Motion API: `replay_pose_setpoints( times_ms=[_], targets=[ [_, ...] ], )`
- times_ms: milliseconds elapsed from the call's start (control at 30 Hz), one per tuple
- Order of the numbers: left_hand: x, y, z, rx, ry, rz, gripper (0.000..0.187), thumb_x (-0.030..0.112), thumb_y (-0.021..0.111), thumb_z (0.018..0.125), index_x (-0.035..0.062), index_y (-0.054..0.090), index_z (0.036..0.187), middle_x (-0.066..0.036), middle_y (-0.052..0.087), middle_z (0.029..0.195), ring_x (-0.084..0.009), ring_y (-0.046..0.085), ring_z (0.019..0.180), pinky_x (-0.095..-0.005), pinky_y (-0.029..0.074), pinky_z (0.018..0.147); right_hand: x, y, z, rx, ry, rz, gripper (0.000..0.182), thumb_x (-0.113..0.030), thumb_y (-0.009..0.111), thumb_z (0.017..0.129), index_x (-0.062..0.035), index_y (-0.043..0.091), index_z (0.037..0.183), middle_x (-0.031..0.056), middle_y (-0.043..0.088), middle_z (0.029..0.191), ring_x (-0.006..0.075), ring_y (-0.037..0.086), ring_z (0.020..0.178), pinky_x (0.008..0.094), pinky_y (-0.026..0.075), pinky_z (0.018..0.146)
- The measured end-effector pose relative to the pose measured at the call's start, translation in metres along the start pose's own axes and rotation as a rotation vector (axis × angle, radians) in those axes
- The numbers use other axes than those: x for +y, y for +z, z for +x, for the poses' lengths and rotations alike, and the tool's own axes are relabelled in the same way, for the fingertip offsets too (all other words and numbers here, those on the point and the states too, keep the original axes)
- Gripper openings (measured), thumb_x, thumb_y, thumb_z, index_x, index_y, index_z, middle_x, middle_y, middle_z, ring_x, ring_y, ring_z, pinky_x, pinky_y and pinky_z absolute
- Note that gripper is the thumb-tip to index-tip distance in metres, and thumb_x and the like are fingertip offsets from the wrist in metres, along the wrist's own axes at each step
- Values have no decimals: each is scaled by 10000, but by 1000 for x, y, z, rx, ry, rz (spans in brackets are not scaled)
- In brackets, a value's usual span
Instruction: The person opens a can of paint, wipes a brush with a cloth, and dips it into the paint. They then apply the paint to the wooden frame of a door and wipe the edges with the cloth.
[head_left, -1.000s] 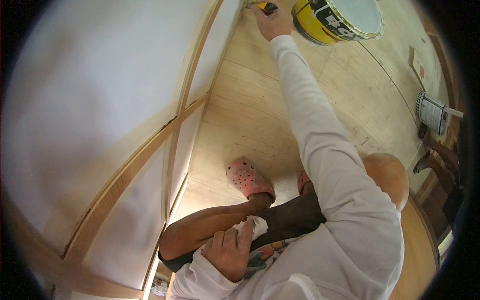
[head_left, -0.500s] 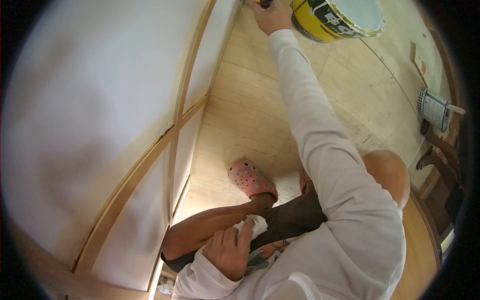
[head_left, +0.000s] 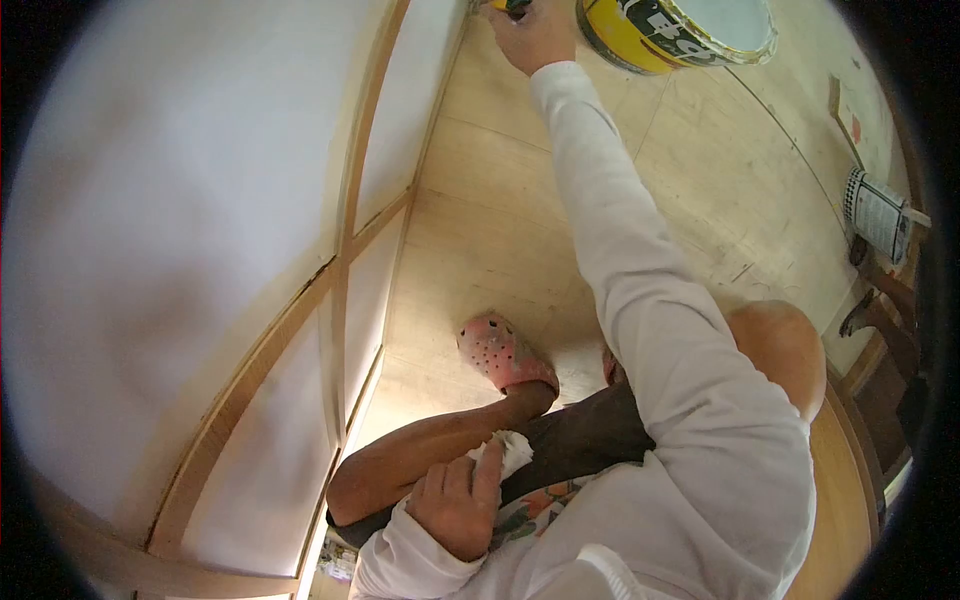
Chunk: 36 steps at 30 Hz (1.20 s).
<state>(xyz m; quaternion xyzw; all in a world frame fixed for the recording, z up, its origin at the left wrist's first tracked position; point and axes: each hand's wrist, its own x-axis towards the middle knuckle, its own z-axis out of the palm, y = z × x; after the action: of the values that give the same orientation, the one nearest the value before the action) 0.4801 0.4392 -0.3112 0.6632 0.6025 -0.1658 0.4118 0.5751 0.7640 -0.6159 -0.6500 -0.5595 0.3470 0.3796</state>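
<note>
Yellow-and-black tool at far edge, close to white panel; its tip is hard to make out. Right hand grips it. Yellow bucket just right of that hand, on floor. Left hand, near, holds white wad at the lap.

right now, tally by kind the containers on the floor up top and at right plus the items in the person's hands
Containers: 2 (yellow-and-black bucket, smaller labelled can)
Hand-held items: 2 (white wad in the left hand, yellow-and-black tool in the right hand)
Total: 4
</note>
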Motion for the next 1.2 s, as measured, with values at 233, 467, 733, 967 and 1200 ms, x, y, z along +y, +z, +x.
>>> replay_pose_setpoints(
  times_ms=[233, 467, 733, 967, 1200],
  targets=[
    [8, 5, -1, 57, 19, 23, 403, 119, 558, 708, 66, 558, 1108, -113, 597, 819, -269, 591, 669, -382, 504, 578, -4, -11, -28, -183, -120, 34, 251, -259, 653, 740, -48, 611, 870, 132, 624, 772, 259, 593, 715, 328, 466, 659],
    [14, 9, -5, 83, 2, 35, 428, 131, 548, 695, 63, 554, 1118, -108, 593, 819, -270, 588, 651, -380, 498, 556, 40, 33, 24, 58, -57, 126, 274, -256, 626, 753, -27, 593, 901, 178, 614, 901, 303, 601, 838, 372, 458, 716],
    [20, 12, -2, 80, -5, 36, 423, 140, 561, 691, 63, 556, 1107, -107, 591, 816, -268, 586, 646, -378, 493, 545, 4, 8, -38, -88, -357, -9, 221, -231, 635, 747, -54, 608, 875, 132, 615, 785, 263, 590, 718, 349, 466, 662],
    [25, 7, 2, 67, 17, 36, 425, 120, 574, 680, 49, 554, 1099, -107, 592, 810, -277, 591, 662, -377, 499, 583, -1, -8, -16, -12, -196, -7, 175, -187, 614, 748, -65, 606, 873, 140, 612, 781, 288, 591, 715, 360, 466, 658],
    [24, 14, -4, 114, -5, -3, 418, 103, 569, 681, 44, 553, 1095, -123, 589, 809, -286, 598, 688, -380, 507, 593, -18, -5, -17, -206, -108, 74, 254, -236, 540, 801, -38, 576, 956, 184, 613, 854, 308, 600, 801, 381, 456, 713]
  ],
)
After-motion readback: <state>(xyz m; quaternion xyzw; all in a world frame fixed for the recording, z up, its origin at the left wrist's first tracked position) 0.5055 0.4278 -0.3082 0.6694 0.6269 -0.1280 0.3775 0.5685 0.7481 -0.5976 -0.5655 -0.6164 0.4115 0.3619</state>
